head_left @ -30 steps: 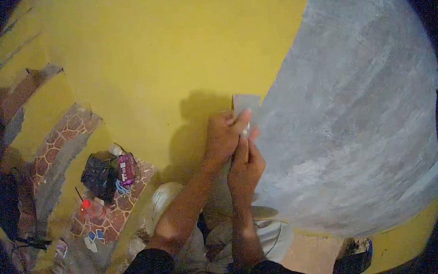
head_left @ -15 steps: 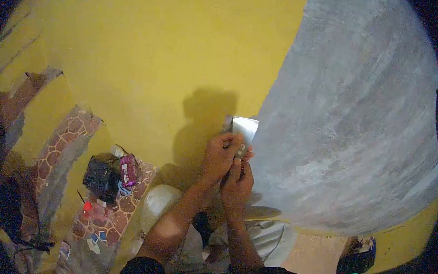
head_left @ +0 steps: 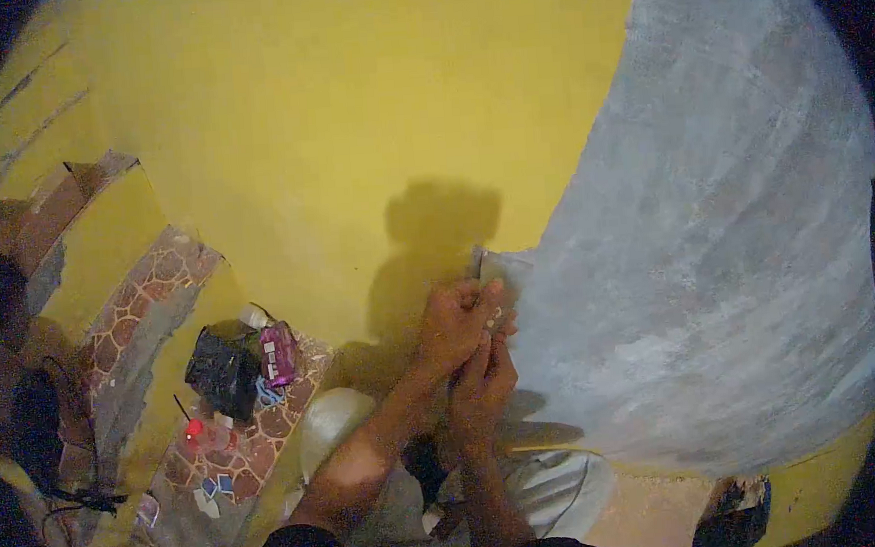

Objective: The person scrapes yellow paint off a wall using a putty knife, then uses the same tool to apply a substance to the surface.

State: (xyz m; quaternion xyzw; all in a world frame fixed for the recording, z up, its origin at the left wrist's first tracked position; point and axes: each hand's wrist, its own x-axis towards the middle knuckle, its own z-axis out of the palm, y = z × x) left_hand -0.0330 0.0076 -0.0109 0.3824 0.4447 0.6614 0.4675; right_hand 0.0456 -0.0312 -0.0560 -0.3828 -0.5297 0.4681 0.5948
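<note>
In the middle of the view, my left hand (head_left: pixel 455 323) and my right hand (head_left: pixel 486 371) are close together, one a little above the other. A flat, greyish sheet-like piece (head_left: pixel 502 267) sticks up above the fingers, gripped by my left hand. Small pale bits (head_left: pixel 495 316) show between the two hands. My right hand's fingers are pressed together at the lower edge of the piece; what they pinch is too small to make out.
Left of my arms, a tiled step (head_left: pixel 257 440) bears a black bag (head_left: pixel 221 372), a purple packet (head_left: pixel 278 355), and a red-topped item (head_left: pixel 195 429). A dark box (head_left: pixel 733 516) lies at the lower right. Yellow and grey wall (head_left: pixel 714 206) stands ahead.
The view has shifted, so the surroundings appear slightly right and lower. The sheet-like piece no longer shines bright white and looks dull grey. Both hands stay close together.
</note>
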